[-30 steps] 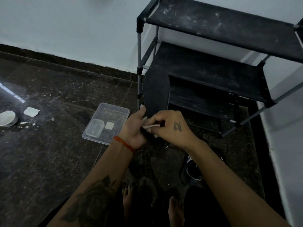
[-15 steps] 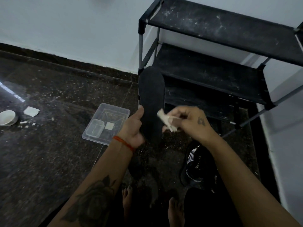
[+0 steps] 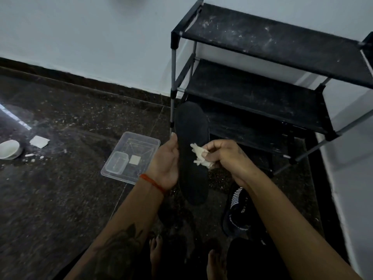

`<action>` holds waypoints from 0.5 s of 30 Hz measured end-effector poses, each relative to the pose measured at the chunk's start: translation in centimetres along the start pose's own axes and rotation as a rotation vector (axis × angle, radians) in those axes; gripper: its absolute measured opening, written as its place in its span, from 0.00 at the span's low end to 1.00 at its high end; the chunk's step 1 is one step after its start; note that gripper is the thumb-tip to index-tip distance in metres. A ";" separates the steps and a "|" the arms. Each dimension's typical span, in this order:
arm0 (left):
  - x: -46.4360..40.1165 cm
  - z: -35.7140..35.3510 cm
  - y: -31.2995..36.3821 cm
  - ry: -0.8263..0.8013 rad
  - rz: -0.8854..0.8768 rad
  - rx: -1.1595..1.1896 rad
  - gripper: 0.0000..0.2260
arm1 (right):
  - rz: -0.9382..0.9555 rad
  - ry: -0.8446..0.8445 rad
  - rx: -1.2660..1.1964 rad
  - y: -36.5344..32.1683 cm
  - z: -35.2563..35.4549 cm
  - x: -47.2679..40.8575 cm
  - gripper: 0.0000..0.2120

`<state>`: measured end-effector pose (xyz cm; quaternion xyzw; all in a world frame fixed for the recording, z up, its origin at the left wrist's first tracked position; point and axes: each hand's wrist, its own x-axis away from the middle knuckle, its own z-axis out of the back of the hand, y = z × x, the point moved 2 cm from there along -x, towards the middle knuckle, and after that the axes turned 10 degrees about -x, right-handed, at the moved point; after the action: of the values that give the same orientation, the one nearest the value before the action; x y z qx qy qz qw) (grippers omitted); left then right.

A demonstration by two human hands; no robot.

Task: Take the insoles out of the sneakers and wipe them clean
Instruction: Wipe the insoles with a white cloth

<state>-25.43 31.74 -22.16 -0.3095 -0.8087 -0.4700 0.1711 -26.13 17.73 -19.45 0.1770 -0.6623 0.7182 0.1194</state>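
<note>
A long black insole [image 3: 191, 138] stands upright in front of me, its flat face toward the camera. My left hand [image 3: 166, 162] holds it by its left edge, with the fingers hidden behind it. My right hand [image 3: 224, 156] pinches a crumpled white wipe [image 3: 200, 156] and presses it on the insole's middle. A black sneaker [image 3: 240, 211] with white stripes lies on the floor below my right forearm.
A black shoe rack [image 3: 262, 77] stands against the wall ahead on the right. A clear plastic tray [image 3: 131, 156] holding a small container lies on the dark floor to the left. A white bowl [image 3: 9, 149] and a white scrap [image 3: 39, 141] sit far left. My bare feet show below.
The insole has turned from edge-on to face the camera and sits lower. My right hand with the wipe has moved from the insole's bottom end up to its middle.
</note>
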 end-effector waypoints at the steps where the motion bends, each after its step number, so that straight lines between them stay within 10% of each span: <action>1: 0.0 0.0 0.1 -0.001 -0.016 0.008 0.24 | -0.024 -0.050 0.024 0.0 0.0 0.0 0.05; 4: 0.1 -0.1 0.3 -0.012 -0.009 0.002 0.25 | -0.058 -0.083 0.056 0.0 -0.2 0.3 0.05; 10: -0.1 0.1 0.1 -0.023 -0.022 -0.011 0.24 | 0.263 0.434 -0.084 -0.7 1.2 -0.1 0.06; 15: -0.7 -0.1 -0.6 -0.048 -0.019 -0.080 0.25 | 0.459 0.276 0.271 0.3 -0.2 -0.6 0.16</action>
<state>-25.29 31.19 -22.95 -0.3198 -0.7959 -0.4960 0.1347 -25.78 17.93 -20.00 -0.0626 -0.5604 0.8256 0.0180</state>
